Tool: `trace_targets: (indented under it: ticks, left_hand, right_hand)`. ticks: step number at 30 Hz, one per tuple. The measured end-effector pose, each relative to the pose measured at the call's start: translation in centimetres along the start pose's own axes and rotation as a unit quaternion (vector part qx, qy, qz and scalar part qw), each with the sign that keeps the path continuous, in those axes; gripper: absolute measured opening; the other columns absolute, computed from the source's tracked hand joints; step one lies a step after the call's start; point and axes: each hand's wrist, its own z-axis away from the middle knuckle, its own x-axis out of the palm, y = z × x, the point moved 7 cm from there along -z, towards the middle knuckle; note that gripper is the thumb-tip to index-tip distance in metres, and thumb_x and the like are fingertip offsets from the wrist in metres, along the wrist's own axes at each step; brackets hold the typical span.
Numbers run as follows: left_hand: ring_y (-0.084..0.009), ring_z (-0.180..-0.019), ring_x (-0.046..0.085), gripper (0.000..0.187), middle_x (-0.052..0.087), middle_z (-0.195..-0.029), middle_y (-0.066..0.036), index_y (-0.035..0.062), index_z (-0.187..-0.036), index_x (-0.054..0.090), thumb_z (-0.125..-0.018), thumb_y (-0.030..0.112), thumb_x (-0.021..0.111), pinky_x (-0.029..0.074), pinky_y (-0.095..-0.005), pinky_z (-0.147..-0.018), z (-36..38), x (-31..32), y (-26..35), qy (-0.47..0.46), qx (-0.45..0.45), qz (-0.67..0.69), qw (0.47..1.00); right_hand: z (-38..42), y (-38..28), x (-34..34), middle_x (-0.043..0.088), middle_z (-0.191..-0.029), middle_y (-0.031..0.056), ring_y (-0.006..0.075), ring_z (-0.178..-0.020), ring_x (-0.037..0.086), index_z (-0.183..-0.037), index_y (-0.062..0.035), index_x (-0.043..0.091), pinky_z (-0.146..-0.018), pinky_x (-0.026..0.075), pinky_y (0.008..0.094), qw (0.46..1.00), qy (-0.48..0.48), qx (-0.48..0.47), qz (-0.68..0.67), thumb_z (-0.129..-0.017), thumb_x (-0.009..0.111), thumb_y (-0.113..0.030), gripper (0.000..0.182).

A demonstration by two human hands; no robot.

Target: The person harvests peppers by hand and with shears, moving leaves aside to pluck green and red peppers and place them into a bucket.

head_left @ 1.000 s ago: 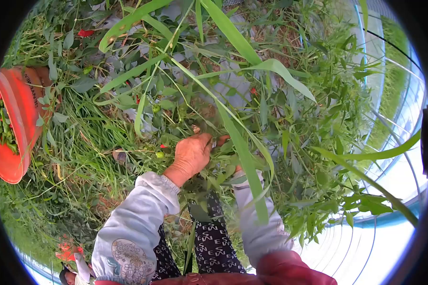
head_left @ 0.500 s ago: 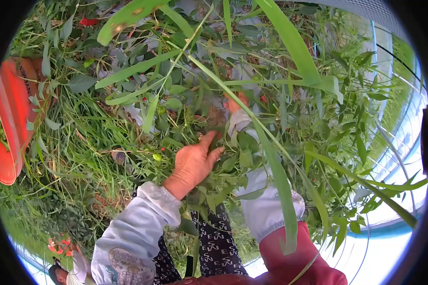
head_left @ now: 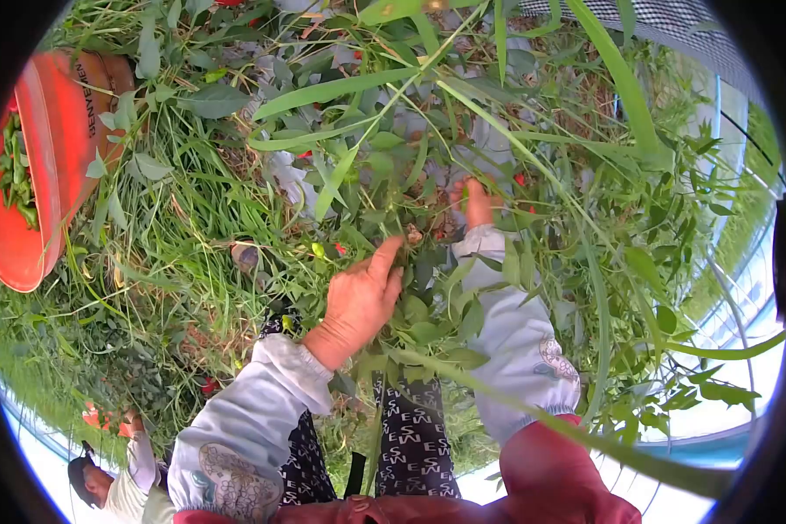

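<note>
My left hand reaches into a leafy pepper plant, its index finger stretched out and the thumb apart; leaves hide the other fingers. Farther forward, my right hand is among stems and leaves with the thumb raised and the fingers curled; whatever lies in them is too small or hidden to make out. Left of my left hand hang a yellow-green pepper and a small red pepper. Another red pepper shows just right of my right hand.
An orange bucket with green peppers inside stands tilted at the left. Long grass blades cross in front of the view. Dark mesh is at the upper right. Another person is at the lower left.
The view has shifted, so the bucket and plants sit farther right and higher. My right hand appears farther right, its thumb now plainer. My left hand stays low in the leaves, slightly turned.
</note>
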Motion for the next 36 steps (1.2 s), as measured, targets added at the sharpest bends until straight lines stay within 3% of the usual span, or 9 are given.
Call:
trace_targets:
  ticks: [9, 13, 15, 17, 18, 22, 28, 33, 36]
  left_hand:
    - [-0.0146, -0.064, 0.056, 0.019, 0.062, -0.078, -0.008, 0.0041, -0.098, 0.059, -0.08, 0.009, 0.056, 0.047, -0.0273, -0.061, -2.9, -6.5, -11.1, 0.244, -0.14, 0.202, 0.938]
    - [-0.0131, -0.059, 0.054, 0.023, 0.061, -0.073, -0.009, 0.0036, -0.099, 0.062, -0.078, 0.012, 0.058, 0.045, -0.0275, -0.055, -7.6, -5.3, -18.3, 0.201, -0.29, 0.28, 0.893]
    - [-0.0123, -0.058, 0.054, 0.025, 0.061, -0.072, -0.01, 0.0039, -0.099, 0.063, -0.076, 0.013, 0.059, 0.044, -0.0276, -0.054, -9.3, -4.9, -18.3, 0.185, -0.315, 0.305, 0.88]
    - [-0.0158, -0.061, 0.056, 0.029, 0.063, -0.076, -0.012, 0.0058, -0.1, 0.064, -0.074, 0.019, 0.062, 0.046, -0.0297, -0.059, -10.6, -4.5, -17.1, 0.199, -0.339, 0.404, 0.826]
    - [-0.0214, -0.068, 0.06, 0.034, 0.065, -0.082, -0.014, 0.0075, -0.1, 0.064, -0.073, 0.027, 0.062, 0.047, -0.0318, -0.067, -12.2, -3.2, -19.9, 0.179, -0.261, 0.338, 0.886]
    - [-0.0296, -0.076, 0.062, 0.038, 0.065, -0.088, -0.016, 0.0077, -0.1, 0.064, -0.072, 0.033, 0.06, 0.046, -0.0338, -0.073, -11.5, -3.5, -19.6, 0.204, -0.277, 0.262, 0.902]
    - [-0.0295, -0.07, 0.061, 0.024, 0.063, -0.081, -0.014, 0.0042, -0.089, 0.06, -0.079, 0.026, 0.057, 0.046, -0.0353, -0.063, -7.5, -6.3, -14.3, 0.222, -0.118, 0.326, 0.911]
    - [-0.0278, -0.079, 0.064, 0.024, 0.064, -0.091, -0.011, 0.0138, -0.099, 0.062, -0.078, 0.026, 0.058, 0.048, -0.0373, -0.064, -5.6, -4.7, -15.3, 0.239, -0.121, 0.213, 0.94]
    - [-0.0252, -0.083, 0.064, 0.034, 0.063, -0.1, -0.012, 0.0144, -0.104, 0.061, -0.076, 0.033, 0.06, 0.048, -0.0403, -0.068, -3.8, -6.2, -12.3, 0.246, -0.103, 0.079, 0.96]
  right_hand:
    - [10.8, 5.3, -4.7, 0.061, -0.085, 0.0095, 0.0187, -0.066, 0.058, -0.139, -0.0162, 0.028, -0.053, 0.046, 0.0273, 0.97, -0.189, -0.001, -0.156, -0.082, 0.049, -0.004, 0.062]
    - [18.4, -0.4, -5.0, 0.06, -0.093, 0.0112, 0.0224, -0.075, 0.059, -0.126, -0.008, 0.048, -0.063, 0.048, 0.0297, 0.933, -0.187, -0.06, 0.301, -0.077, 0.05, 0.0, 0.05]
    - [20.9, -5.5, -2.9, 0.061, -0.092, 0.007, 0.0175, -0.089, 0.056, -0.116, -0.0079, 0.054, -0.08, 0.045, 0.0289, 0.808, -0.112, -0.249, 0.521, -0.074, 0.046, 0.007, 0.045]
    - [21.3, -8.6, -1.4, 0.06, -0.095, 0.0124, 0.0246, -0.083, 0.057, -0.112, -0.0046, 0.056, -0.075, 0.046, 0.0328, 0.797, -0.072, -0.332, 0.5, -0.072, 0.047, 0.007, 0.042]
    - [21.9, -10.8, -0.4, 0.058, -0.098, 0.0178, 0.0316, -0.077, 0.058, -0.108, -0.0014, 0.058, -0.07, 0.047, 0.0367, 0.78, -0.035, -0.409, 0.472, -0.07, 0.048, 0.007, 0.04]
    - [24.2, -21.3, 6.8, 0.059, -0.096, 0.0133, 0.0256, -0.083, 0.058, -0.106, -0.0019, 0.057, -0.076, 0.045, 0.031, 0.788, -0.043, -0.51, 0.343, -0.071, 0.045, 0.01, 0.039]
    - [16.8, -18.7, 20.2, 0.063, -0.094, 0.0131, 0.0225, -0.087, 0.061, -0.099, -0.004, 0.06, -0.077, 0.046, 0.0312, 0.896, -0.293, -0.292, 0.159, -0.075, 0.054, -0.004, 0.025]
    - [9.4, -11.8, 21.5, 0.061, -0.105, 0.0162, 0.0289, -0.096, 0.059, -0.107, -0.0068, 0.059, -0.084, 0.046, 0.0376, 0.823, -0.201, -0.291, 0.444, -0.073, 0.058, -0.022, 0.038]
    - [9.9, -10.3, 21.9, 0.06, -0.11, 0.0154, 0.0257, -0.102, 0.058, -0.116, -0.0075, 0.054, -0.09, 0.043, 0.0332, 0.776, -0.346, -0.194, 0.491, -0.074, 0.058, -0.023, 0.045]
